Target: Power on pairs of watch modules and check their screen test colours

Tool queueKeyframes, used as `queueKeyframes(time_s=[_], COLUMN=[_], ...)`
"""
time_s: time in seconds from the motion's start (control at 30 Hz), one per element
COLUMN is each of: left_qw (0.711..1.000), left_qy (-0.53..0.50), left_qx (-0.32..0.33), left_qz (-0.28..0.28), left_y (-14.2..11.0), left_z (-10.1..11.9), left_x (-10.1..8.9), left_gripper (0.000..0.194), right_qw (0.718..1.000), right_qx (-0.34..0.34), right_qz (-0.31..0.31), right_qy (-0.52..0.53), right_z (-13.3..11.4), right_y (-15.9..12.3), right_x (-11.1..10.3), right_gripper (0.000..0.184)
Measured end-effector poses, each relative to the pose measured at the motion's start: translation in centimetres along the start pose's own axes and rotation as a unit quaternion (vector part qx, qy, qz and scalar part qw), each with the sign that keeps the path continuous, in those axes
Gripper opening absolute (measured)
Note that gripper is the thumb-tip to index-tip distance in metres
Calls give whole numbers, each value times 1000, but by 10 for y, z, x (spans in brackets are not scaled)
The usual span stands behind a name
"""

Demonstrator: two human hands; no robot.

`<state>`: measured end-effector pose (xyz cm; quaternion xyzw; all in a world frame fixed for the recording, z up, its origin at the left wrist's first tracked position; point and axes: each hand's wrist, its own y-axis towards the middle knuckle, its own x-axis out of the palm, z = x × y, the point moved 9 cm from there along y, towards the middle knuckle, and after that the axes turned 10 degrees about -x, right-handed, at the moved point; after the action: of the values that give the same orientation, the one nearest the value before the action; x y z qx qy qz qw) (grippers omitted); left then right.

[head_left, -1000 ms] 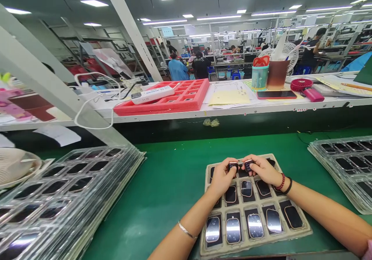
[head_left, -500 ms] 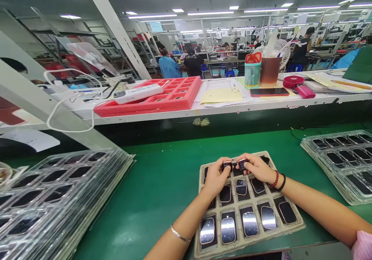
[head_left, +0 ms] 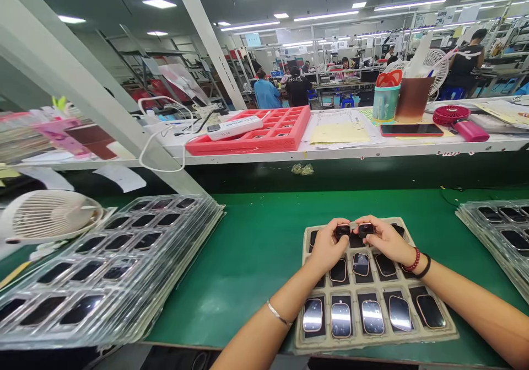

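My left hand is closed around a smartwatch body with a dark screen, thumb at its lower edge. Another smartwatch body is pinched in my right hand, a short gap from the first. Both hands are over the back row of a beige molded tray, which lies on the green bench. In its pockets sit several rectangular watch faces with gold-coloured rims, such as a watch in the front row. My hands and wrists hide part of the back and middle rows.
Stacked clear plastic trays of dark watch screens stand at left, beside a white fan. A similar stack is at right. The shelf behind holds a red foam tray, papers, a phone and cups.
The camera view has swung left, so the scene appears shifted right and the white fan shows. The two watches in my hands have tilted, their screens now showing darker.
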<state>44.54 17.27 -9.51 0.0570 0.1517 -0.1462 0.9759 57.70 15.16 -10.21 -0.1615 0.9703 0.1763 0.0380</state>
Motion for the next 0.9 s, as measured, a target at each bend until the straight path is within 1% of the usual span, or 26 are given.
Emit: queueKeyframes(time_s=[0.07, 0.1, 0.13, 0.23, 0.3, 0.4, 0.47, 0.63, 0.67, 0.8, 0.9], left_qw=[1000, 1000, 1000, 1000, 1000, 1000, 1000, 999, 999, 1000, 999], left_qy=[14, 17, 15, -9, -18, -3, 0, -32, -32, -10, -8], left_qx=[-7, -11, -14, -9, -7, -18, -23, -9, -8, -18, -26], left_qz=[4, 5, 4, -1, -4, -5, -6, -18, -20, -19, -17], left_y=[0, 0, 0, 0, 0, 1, 1, 1, 1, 0, 1], left_z=[0, -1, -1, 0, 1, -1, -3, -4, -3, -3, -4], left_x=[0, -1, -1, -2, -1, 0, 1, 2, 2, 4, 3], left_gripper=[43, 44, 43, 33, 32, 43, 48, 36, 37, 51, 51], right_qw=[1000, 1000, 1000, 1000, 1000, 1000, 1000, 1000, 1000, 1000, 1000], right_qx=[-16, -17, -11, 20, 20, -12, -21, 8, 3, -23, -23], right_qz=[0, -2, -3, -6, -7, -3, -1, -11, -12, -15, -11], right_qy=[0, 0, -2, -16, -17, -6, -7, -13, -12, -1, 0], right_z=[-3, -3, -2, 4, 4, 1, 0, 4, 3, -1, -1], right_y=[0, 0, 0, -1, -1, 1, 0, -1, -1, 1, 1], right_x=[0, 0, 0, -1, 0, 1, 1, 1, 1, 3, 3], right_gripper=[42, 44, 43, 36, 36, 44, 48, 40, 40, 47, 49])
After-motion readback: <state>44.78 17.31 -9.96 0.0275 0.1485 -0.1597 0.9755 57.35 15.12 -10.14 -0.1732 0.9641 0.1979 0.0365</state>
